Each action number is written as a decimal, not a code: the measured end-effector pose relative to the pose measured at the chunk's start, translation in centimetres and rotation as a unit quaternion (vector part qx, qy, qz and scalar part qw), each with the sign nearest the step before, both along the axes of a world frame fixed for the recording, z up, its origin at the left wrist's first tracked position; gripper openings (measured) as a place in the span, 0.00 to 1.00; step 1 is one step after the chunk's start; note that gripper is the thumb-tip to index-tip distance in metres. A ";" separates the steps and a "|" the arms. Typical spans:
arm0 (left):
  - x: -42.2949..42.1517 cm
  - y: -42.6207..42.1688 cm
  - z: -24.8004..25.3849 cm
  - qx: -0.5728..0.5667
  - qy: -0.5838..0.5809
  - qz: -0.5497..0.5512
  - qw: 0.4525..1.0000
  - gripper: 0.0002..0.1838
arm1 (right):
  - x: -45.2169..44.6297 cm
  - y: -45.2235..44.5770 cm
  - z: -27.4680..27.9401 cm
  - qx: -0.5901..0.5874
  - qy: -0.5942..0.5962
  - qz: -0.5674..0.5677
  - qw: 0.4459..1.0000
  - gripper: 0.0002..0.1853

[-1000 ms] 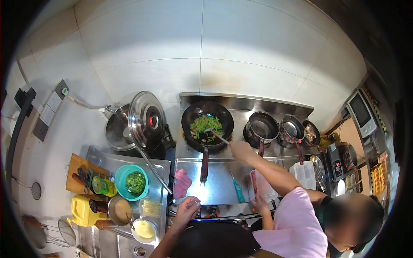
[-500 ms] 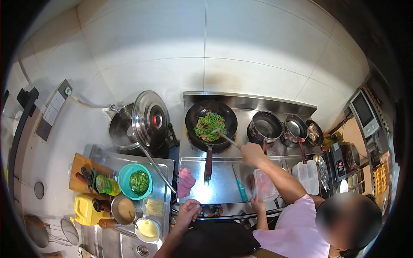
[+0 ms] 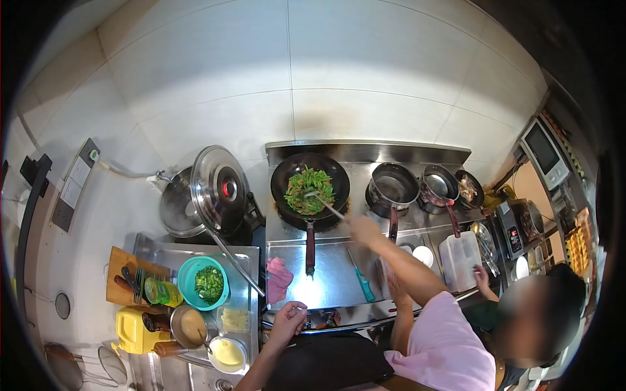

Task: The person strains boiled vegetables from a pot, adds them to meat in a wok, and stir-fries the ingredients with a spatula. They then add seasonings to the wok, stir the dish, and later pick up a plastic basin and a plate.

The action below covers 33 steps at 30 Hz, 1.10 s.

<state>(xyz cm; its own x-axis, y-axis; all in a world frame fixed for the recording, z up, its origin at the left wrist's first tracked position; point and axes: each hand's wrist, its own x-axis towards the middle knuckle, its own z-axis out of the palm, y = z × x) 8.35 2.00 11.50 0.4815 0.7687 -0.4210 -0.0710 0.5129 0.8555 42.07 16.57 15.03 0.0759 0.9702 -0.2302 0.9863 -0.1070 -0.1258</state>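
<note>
A tiled wall (image 3: pixel 365 65) is rising behind a steel bench (image 3: pixel 332 283), where a dark wok (image 3: pixel 342 186) is holding chopped greens (image 3: pixel 310 187) ahead of both hands. The right hand (image 3: pixel 365 231) is gripping a spatula (image 3: pixel 334 210) among them; the left hand (image 3: pixel 288 322) is curling loosely near the front edge, its grip unclear.

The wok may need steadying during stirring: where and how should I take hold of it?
Probably best to grip the wok by its long handle, around the middle, coming from the counter's front edge. The handle points that way, away from the cooking greens, with space between the pink cloth and teal-handled tool.
</note>
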 end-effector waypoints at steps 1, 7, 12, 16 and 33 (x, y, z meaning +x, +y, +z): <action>-0.2 -0.2 -0.3 0.003 -0.001 0.000 1.000 0.08 | 0.7 -0.7 2.2 -0.014 -0.011 0.019 1.000 0.19; -0.7 -0.6 -1.7 0.003 0.006 0.005 1.000 0.10 | 1.6 -1.7 12.9 -0.072 -0.059 0.095 0.991 0.13; 0.6 -0.2 -1.0 0.007 0.008 0.004 1.000 0.10 | 0.0 1.7 6.6 -0.043 -0.027 0.058 0.997 0.13; 0.0 -0.4 0.0 0.013 0.005 0.027 1.000 0.10 | 2.4 3.7 4.4 0.015 -0.019 0.026 0.999 0.13; -0.8 -2.4 -3.8 -0.010 0.006 0.106 0.994 0.09 | 8.0 8.2 11.9 -0.137 0.204 -0.094 0.965 0.12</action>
<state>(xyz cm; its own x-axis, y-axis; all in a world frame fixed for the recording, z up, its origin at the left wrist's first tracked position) 7.51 -0.45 7.74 0.3044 0.8434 -0.4428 -0.1685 0.5052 0.8464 50.10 24.73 26.97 0.0931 0.8465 -0.5241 0.8204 -0.3635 -0.4414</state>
